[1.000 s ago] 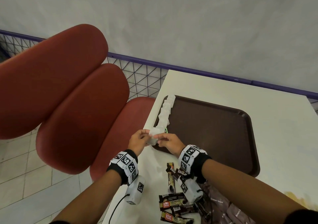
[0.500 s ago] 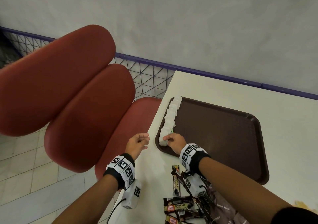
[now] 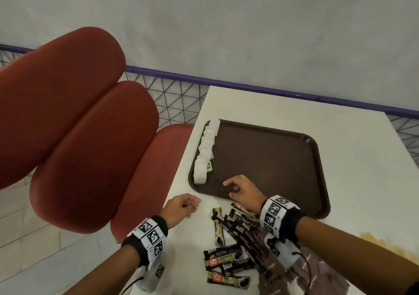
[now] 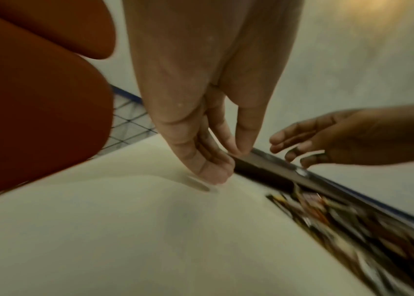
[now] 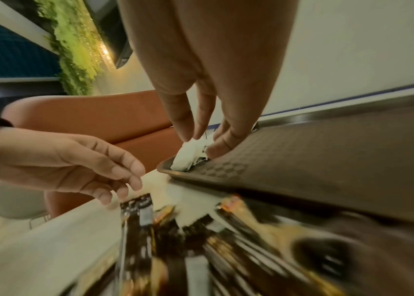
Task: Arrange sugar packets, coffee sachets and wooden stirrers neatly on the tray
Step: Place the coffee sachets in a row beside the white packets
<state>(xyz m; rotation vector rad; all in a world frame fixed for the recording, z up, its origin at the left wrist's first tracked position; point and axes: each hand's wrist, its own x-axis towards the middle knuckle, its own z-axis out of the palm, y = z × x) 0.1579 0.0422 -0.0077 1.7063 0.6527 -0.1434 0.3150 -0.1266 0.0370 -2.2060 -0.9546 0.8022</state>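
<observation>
A brown tray (image 3: 272, 158) lies on the white table. White sugar packets (image 3: 207, 149) form a row along its left rim; their near end (image 5: 186, 158) shows in the right wrist view. My right hand (image 3: 230, 189) hovers over the tray's near left corner, right of that row, fingers loosely curled and empty. My left hand (image 3: 193, 206) hangs over the table just outside that corner, also loosely curled and holding nothing; its fingertips (image 4: 216, 176) are close to the tabletop. A loose pile of dark coffee sachets (image 3: 229, 244) lies on the table between my wrists. No stirrers are in view.
Red padded chairs (image 3: 90, 147) stand left of the table's left edge. A purple rail with wire mesh (image 3: 181, 99) runs behind the table. Brown printed packets (image 3: 317, 279) lie at the near right, and a yellowish stain (image 3: 381, 242) marks the table beyond them.
Both hands held a white packet at the row's near end. The right hand laid it on the tray and drew back to the right; the left let go and moved toward the sachets.
</observation>
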